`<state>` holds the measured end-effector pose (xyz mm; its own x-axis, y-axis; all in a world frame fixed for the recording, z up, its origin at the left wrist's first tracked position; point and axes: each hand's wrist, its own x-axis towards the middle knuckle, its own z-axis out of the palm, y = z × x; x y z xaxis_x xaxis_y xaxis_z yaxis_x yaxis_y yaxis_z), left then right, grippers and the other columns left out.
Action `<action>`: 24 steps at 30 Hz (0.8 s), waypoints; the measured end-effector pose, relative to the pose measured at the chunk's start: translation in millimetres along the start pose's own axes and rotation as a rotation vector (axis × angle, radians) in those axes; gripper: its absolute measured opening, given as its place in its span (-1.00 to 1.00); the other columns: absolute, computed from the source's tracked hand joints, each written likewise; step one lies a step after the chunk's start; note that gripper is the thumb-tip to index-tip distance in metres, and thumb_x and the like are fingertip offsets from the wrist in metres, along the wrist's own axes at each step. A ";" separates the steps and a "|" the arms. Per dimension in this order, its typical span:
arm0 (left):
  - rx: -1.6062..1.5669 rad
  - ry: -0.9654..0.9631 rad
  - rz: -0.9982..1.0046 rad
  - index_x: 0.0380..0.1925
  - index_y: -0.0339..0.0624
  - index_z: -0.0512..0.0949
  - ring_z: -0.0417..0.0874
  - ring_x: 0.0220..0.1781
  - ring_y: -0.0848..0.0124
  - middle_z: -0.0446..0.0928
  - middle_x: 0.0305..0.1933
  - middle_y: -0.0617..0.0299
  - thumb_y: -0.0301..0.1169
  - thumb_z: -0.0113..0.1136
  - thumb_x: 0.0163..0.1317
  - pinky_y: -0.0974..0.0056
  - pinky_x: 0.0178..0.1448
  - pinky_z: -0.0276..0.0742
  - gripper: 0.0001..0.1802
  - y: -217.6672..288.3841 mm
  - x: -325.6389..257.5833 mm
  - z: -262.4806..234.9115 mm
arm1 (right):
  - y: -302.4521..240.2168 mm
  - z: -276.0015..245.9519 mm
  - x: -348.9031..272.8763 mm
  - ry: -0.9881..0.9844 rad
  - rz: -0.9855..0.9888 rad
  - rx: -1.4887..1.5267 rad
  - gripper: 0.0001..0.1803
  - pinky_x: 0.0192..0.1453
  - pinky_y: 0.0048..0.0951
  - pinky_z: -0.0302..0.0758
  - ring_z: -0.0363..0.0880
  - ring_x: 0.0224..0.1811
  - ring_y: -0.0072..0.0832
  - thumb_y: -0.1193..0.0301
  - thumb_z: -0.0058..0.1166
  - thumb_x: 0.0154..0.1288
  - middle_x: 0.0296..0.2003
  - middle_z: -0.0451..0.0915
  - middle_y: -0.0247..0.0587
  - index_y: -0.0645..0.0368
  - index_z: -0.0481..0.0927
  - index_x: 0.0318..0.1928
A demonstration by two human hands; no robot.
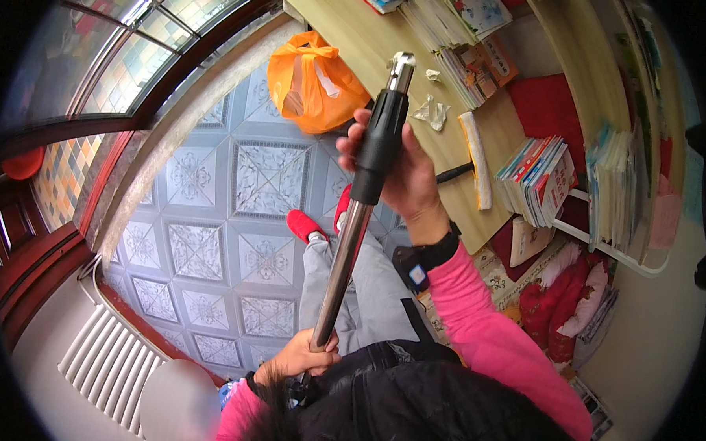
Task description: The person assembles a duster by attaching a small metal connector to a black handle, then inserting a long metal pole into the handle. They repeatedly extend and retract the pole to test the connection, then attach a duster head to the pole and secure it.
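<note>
I view the metal pole slanting from near left to far right, left hand clasping its shaft, right hand cradling the black sleeve by the far tip. Its near end seems hidden.

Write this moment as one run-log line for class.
left hand: gripping metal pole low | right hand: holding its black collar | orange bag: beside wooden desk

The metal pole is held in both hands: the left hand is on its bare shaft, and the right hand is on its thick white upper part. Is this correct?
Not fully: the thick upper part is black, not white, as the head view shows. The left hand is on the bare shaft of the metal pole, and the right hand is on that black part.
</note>
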<state>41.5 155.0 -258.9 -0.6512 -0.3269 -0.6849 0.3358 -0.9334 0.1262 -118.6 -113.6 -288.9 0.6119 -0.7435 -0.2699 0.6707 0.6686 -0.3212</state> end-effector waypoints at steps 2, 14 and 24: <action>-0.135 -0.076 -0.023 -0.43 -0.10 0.25 0.27 -0.70 0.59 0.26 -0.63 0.38 -0.66 0.15 0.15 0.41 -0.63 0.14 -0.72 1.8 -0.3 -0.8 | -0.2 0.1 1.2 0.018 0.006 -0.034 -0.32 0.20 -0.12 0.45 0.51 0.04 -0.21 0.02 0.05 0.32 -0.04 0.50 -0.10 0.27 0.27 0.23; -0.146 -0.072 -0.012 -0.41 -0.11 0.23 0.24 -0.72 0.58 0.24 -0.63 0.37 -0.68 0.09 0.18 0.39 -0.63 0.12 -0.74 -2.9 -2.6 4.5 | -1.1 5.0 0.3 0.184 -0.033 -0.248 -0.37 0.18 -0.16 0.48 0.57 -0.03 -0.24 0.25 0.14 0.26 -0.11 0.53 -0.03 0.26 0.26 0.25; -0.109 0.013 0.025 -0.42 -0.13 0.23 0.25 -0.72 0.58 0.23 -0.63 0.36 -0.72 0.09 0.15 0.40 -0.65 0.09 -0.72 -5.6 -5.1 8.1 | -4.6 -5.8 -9.4 0.185 -0.015 -0.295 -0.50 0.17 -0.23 0.50 0.55 0.04 -0.19 0.29 0.05 0.33 -0.01 0.52 0.05 0.22 0.30 0.20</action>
<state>37.5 160.7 -250.3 -0.6327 -0.3476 -0.6920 0.4247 -0.9030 0.0653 -129.9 -109.8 -290.1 0.4986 -0.7616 -0.4140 0.5129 0.6442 -0.5674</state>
